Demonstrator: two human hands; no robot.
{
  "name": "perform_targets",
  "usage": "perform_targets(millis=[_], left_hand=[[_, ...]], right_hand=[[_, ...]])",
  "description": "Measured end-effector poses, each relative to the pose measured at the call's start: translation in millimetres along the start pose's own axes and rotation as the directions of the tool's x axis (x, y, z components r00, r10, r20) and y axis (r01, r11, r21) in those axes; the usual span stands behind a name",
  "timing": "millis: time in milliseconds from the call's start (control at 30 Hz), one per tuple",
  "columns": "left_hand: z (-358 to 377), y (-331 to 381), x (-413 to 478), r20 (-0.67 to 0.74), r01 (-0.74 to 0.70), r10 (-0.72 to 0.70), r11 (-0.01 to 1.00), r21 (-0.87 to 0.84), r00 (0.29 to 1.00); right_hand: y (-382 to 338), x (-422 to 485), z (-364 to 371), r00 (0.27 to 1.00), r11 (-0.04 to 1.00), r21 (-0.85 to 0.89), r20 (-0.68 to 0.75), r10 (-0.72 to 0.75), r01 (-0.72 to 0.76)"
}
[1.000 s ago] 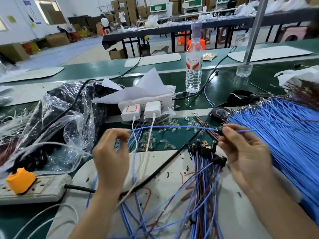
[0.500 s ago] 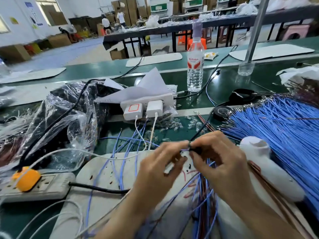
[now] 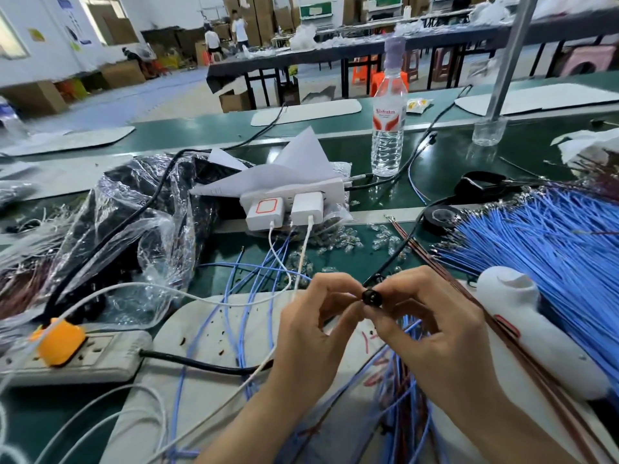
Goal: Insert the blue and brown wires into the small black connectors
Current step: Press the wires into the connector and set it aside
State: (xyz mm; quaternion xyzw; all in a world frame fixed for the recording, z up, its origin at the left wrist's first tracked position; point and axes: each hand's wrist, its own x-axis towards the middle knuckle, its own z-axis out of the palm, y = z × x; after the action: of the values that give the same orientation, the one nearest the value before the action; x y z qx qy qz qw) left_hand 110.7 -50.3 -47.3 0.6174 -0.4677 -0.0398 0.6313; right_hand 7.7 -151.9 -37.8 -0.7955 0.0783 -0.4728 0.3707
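A small black connector [image 3: 371, 297] sits pinched between the fingertips of my right hand [image 3: 432, 326]. My left hand [image 3: 311, 333] meets it from the left, fingers curled, pinching at the connector's left side; the wire end there is hidden by the fingers. Both hands hover over a pale work board [image 3: 207, 390]. Loose blue wires [image 3: 244, 313] trail across the board, some joined with brown wires [image 3: 398, 396] under my right wrist. A big bundle of blue wires [image 3: 549, 249] fans out at the right, with thin brown wires [image 3: 522, 349] along its near edge.
A white tool [image 3: 529, 329] lies right of my right hand. A power strip with an orange plug [image 3: 60, 343] sits at the left, chargers [image 3: 284, 205] and a plastic bag [image 3: 127, 236] behind. A water bottle [image 3: 388, 122], black tape roll [image 3: 442, 217] and clear small parts [image 3: 338, 239] stand farther back.
A second ago my hands were apart, stretching a blue wire between them. They have come together at the centre, and the black connector now shows between my fingertips.
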Motion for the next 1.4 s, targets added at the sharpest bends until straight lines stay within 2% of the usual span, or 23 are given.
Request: perform_targets(millis=[300,467,767,1100,1300,1400], left_hand=[[1,-2,2,-0.017,0.021,-0.020,0.997,0.080,1.000],[0,-10,1,0.003,-0.058,0.058,0.986,0.156,0.998],[0,-6,1,0.042,0.036,-0.044,0.986,0.162,0.998],[0,-8,1,0.071,0.079,-0.089,0.987,0.139,0.993],[-2,-9,5,0.045,-0.046,0.037,0.975,0.219,0.998],[-6,-8,4,0.124,-0.096,0.071,0.974,0.204,0.990]], right_hand=[[-1,0,0,1.000,1.000,0.009,0.031,0.000,0.000],[4,-1,2,0.997,1.000,-0.014,0.073,-0.013,0.014],[0,0,0,0.996,0.999,-0.021,0.082,-0.041,0.042],[-2,0,0,0.997,0.998,-0.026,0.060,-0.056,0.058],[-7,-4,3,0.999,0.999,0.009,-0.034,-0.031,0.032],[-6,-2,0,1.000,0.999,-0.046,-0.012,0.011,-0.011]])
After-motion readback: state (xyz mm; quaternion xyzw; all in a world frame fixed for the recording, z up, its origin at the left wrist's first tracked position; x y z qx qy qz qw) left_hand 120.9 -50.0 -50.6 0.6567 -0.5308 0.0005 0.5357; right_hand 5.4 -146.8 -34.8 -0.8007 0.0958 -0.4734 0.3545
